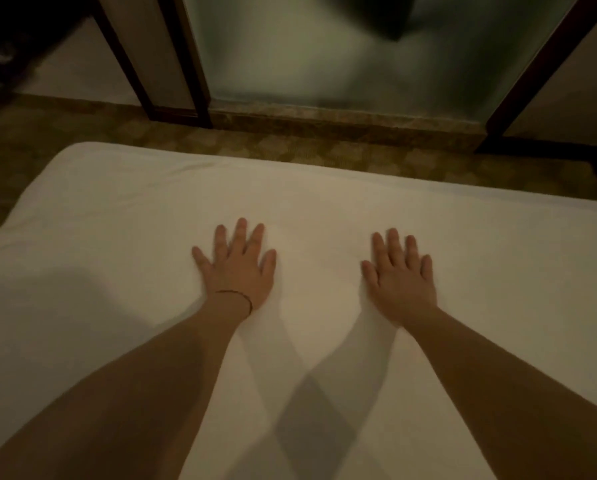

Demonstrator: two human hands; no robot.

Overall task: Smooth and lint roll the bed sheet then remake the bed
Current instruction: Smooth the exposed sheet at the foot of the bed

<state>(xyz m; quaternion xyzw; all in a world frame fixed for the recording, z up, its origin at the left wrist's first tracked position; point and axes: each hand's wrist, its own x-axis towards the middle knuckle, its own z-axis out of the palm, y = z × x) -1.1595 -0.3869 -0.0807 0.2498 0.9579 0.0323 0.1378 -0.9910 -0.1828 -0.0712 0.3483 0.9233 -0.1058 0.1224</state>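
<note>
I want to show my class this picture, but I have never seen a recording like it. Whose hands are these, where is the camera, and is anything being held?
There is no machine here: a person wears one camera on the head, looking forward and down. The left hand, with a thin wrist band, and the right hand lie flat, fingers spread, on the white bed sheet. They hold nothing. Beyond the bed are patterned floor and a frosted glass door. No lint roller shows.
</note>
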